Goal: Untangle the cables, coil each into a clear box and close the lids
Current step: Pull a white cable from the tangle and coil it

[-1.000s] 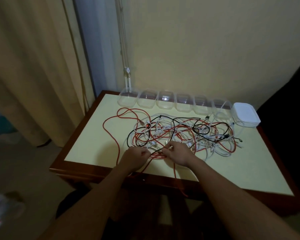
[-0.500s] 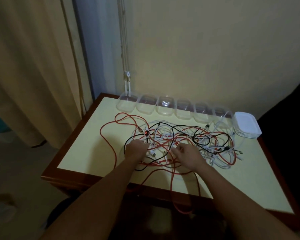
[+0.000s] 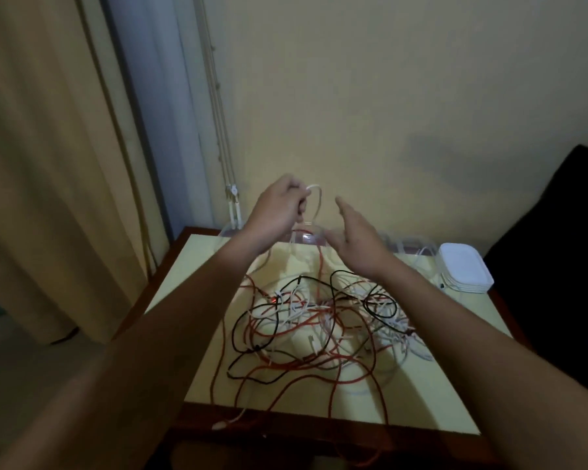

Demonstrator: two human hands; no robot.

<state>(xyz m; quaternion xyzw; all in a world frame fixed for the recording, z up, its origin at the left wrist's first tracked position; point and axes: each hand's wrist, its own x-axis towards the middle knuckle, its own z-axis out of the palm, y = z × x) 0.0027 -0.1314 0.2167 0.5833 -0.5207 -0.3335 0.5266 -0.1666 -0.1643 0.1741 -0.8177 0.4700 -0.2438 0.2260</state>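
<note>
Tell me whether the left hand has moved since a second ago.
Yes. The left hand has gone from the near side of the tangle up toward the boxes, gripping a white cable.

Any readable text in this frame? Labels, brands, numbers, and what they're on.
None can be read.
Stack of white lids: blank tops, no print visible.
Clear boxes: no label visible.
Cable tangle: plugs too small and blurred to show any marking.
White cable held in the left hand: no marking visible.
</note>
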